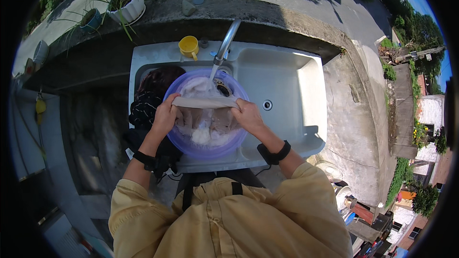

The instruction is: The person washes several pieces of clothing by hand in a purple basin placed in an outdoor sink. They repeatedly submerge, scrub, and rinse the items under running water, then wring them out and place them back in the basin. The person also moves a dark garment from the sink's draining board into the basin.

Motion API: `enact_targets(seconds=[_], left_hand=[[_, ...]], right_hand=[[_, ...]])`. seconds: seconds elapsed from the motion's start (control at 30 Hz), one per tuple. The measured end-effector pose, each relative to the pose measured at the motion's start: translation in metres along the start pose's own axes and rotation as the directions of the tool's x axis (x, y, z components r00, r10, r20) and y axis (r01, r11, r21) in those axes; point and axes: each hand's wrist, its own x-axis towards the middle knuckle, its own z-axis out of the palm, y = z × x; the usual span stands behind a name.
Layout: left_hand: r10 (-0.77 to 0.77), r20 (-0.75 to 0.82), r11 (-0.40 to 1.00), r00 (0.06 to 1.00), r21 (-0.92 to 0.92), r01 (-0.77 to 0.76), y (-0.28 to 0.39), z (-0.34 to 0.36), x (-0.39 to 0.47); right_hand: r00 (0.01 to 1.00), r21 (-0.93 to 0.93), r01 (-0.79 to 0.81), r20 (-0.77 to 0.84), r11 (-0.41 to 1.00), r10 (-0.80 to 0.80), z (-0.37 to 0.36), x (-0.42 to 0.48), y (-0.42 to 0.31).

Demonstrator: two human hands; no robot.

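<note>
Between my two hands a light beige garment point(204, 103) is stretched by its edge above a purple plastic basin point(208, 154). My left hand point(166, 113) grips one end of that edge, and my right hand point(248, 114) grips the other. The lower part of the cloth hangs into foamy water point(200, 136). From the chrome faucet point(226, 43) a stream of water point(214, 72) runs into the basin behind the cloth. White suds and a dark patterned piece point(223, 87) show at the basin's far side.
Dark clothes point(145, 109) lie left of the basin in the sink's left bowl. The right bowl point(272, 79) has a drain. A yellow cup point(188, 46) stands on the sink's back ledge. Potted plants point(127, 5) and a stone point(188, 8) sit on the concrete wall point(251, 9) behind.
</note>
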Motion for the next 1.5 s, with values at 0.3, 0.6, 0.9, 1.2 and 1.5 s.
enact_targets(seconds=[0.3,0.6,0.9,1.2,1.5], left_hand=[[0.201,-0.202,0.911,0.958,-0.321,-0.259,0.07,-0.028,-0.031],[0.063,0.099,0.771,0.993,0.627,-0.112,-0.007,0.066,0.003],[-0.035,0.209,0.734,0.977,0.669,-0.117,-0.028,0.095,0.021],[-0.139,0.216,0.693,0.967,0.719,-0.061,-0.042,0.108,0.029],[-0.062,0.223,0.89,0.973,0.453,-0.047,-0.041,0.091,0.027]], right_hand=[[0.987,0.396,0.029,-0.155,0.918,0.036,-0.069,-0.018,-0.069],[0.94,-0.336,0.001,0.321,0.942,0.114,0.061,0.007,0.0],[0.862,-0.524,0.077,0.463,0.848,0.208,0.104,0.015,0.0],[0.738,-0.648,0.069,0.545,0.758,0.398,0.142,0.028,0.01],[0.869,-0.242,0.034,0.487,0.97,0.091,0.098,0.028,0.03]])
